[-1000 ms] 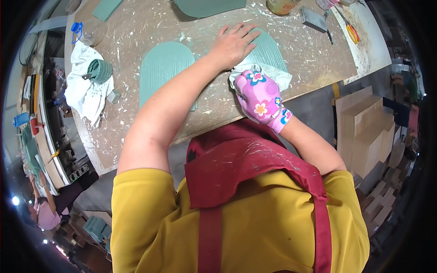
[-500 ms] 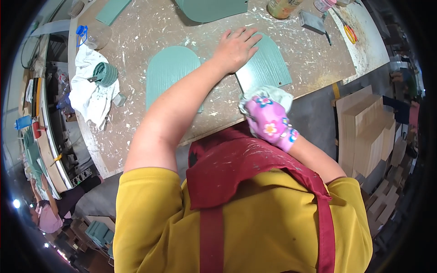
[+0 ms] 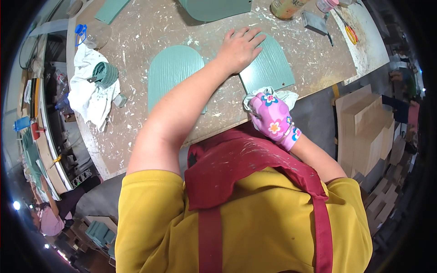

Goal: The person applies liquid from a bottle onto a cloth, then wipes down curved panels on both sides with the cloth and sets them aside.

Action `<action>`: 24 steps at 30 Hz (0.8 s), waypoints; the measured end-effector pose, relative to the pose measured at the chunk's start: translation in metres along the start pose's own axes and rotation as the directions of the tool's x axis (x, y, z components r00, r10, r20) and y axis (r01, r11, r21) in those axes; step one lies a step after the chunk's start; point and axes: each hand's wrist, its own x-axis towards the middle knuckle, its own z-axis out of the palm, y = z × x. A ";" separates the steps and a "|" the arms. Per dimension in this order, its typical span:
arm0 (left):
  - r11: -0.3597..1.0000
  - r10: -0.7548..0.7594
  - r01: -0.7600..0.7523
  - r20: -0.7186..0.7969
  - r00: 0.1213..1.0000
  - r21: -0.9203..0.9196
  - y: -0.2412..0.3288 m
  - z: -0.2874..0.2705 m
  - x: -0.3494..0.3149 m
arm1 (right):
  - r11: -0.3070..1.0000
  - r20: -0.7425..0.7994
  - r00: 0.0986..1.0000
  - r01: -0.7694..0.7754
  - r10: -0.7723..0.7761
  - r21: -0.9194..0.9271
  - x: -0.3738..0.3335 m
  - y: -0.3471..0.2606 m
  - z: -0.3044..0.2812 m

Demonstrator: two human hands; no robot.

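Observation:
My bare left hand (image 3: 238, 51) lies flat, fingers spread, on a green wood-grained panel (image 3: 269, 66) with a rounded far end and a small hole near one corner. Wearing a pink flowered glove, my right hand (image 3: 272, 113) is closed around a pale cloth (image 3: 287, 98) at the panel's near edge. A second green arched panel (image 3: 172, 68) rests to the left, its near right part hidden under my left forearm. Most of the bunched cloth is covered by the glove.
On the paint-spattered workbench (image 3: 132, 50), a green-coated cup (image 3: 105, 75) stands on a white rag (image 3: 86, 98) beside a clear jug (image 3: 96, 38). Another green piece (image 3: 216, 9), a jar (image 3: 284, 8), a grey block (image 3: 315, 22) and scissors (image 3: 350, 34) lie farther back. Stacked boards (image 3: 364, 132) stand right.
My gloved right hand has shifted slightly right and toward me with the cloth, and more of its knuckles show. The left hand still presses on the panel.

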 end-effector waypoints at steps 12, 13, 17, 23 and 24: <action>1.000 0.005 -0.005 -0.038 0.999 -0.005 -0.002 0.003 0.001 | 0.997 0.110 0.994 -0.032 0.024 0.065 -0.010 0.003 -0.002; 1.000 0.006 -0.007 -0.039 0.999 -0.007 -0.003 0.004 0.002 | 0.990 0.158 0.985 -0.089 0.071 0.113 -0.016 0.005 -0.010; 1.000 -0.001 0.001 -0.018 1.000 -0.021 0.002 0.002 0.001 | 0.959 0.054 0.980 -0.200 0.193 0.203 -0.012 0.017 -0.040; 1.000 0.018 -0.019 -0.020 1.000 -0.020 0.000 0.002 0.004 | 0.995 -0.060 0.993 0.101 -0.102 -0.012 0.017 0.006 -0.005; 1.000 0.017 -0.017 -0.033 0.999 -0.024 0.001 0.001 0.004 | 0.993 -0.059 0.991 0.119 -0.120 -0.015 0.005 0.006 -0.003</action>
